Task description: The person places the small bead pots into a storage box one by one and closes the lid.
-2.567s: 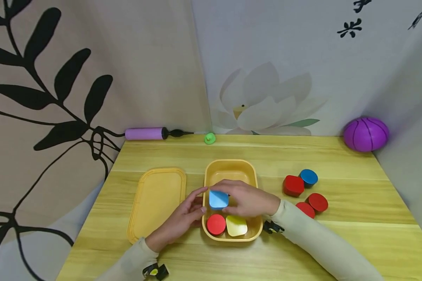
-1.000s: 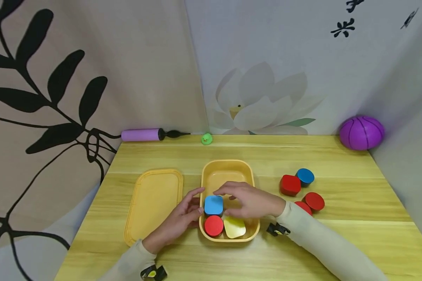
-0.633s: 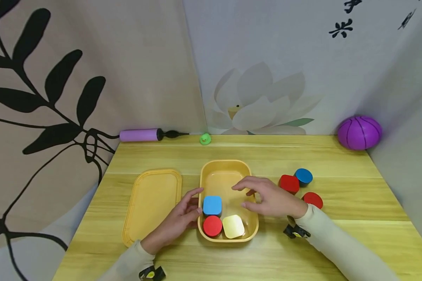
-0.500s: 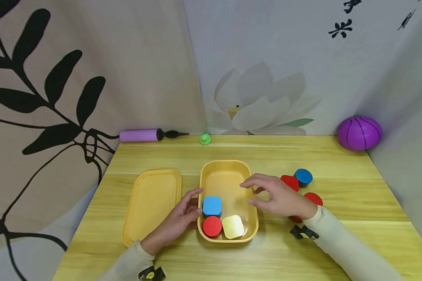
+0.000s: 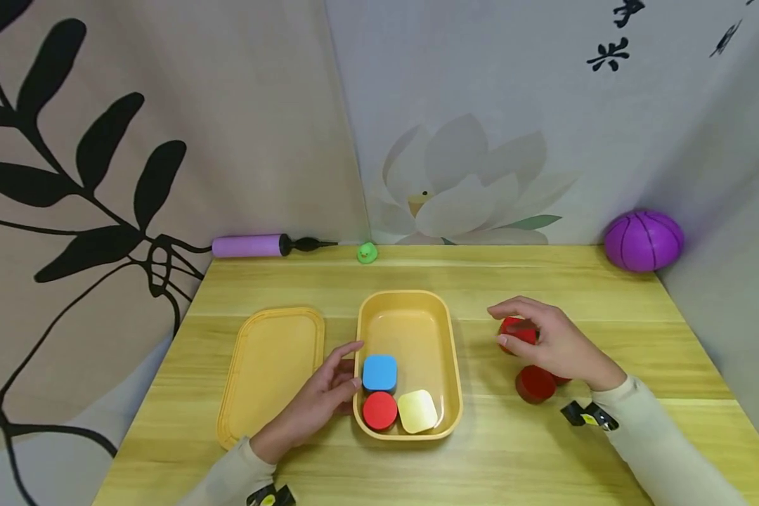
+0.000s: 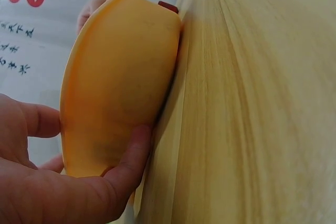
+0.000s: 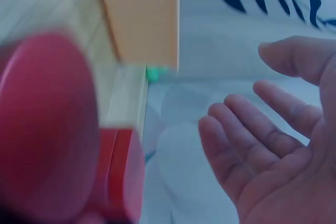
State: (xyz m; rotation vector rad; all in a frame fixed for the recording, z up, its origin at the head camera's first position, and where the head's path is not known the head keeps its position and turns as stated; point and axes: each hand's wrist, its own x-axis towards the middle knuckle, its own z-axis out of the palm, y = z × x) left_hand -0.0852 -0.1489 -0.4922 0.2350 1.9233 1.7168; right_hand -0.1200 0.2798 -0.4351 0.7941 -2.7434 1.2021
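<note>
My left hand [image 5: 325, 393] rests against the left wall of a yellow-orange plastic box [image 5: 411, 330]; in the left wrist view its thumb touches the outer wall and a finger meets the rim. Inside the box lie a blue square block [image 5: 379, 372], a red round block [image 5: 379, 411] and a pale yellow square block [image 5: 417, 411]. Over the loose blocks on the right hovers my right hand [image 5: 553, 344], fingers spread and holding nothing. Below it are a red block [image 5: 511, 326] and a red round block [image 5: 535, 384]; another red one is mostly covered. The loose blue block is hidden.
A yellow lid [image 5: 275, 372] lies left of the box on the wooden table [image 5: 386, 478]. Along the back wall are a purple pump [image 5: 247, 246], a small green duck [image 5: 367, 253] and, at the right corner, a purple ball [image 5: 644, 240].
My right hand let go of the blue square block inside the box, then moved right to above the loose red blocks. The left hand has stayed at the box's wall.
</note>
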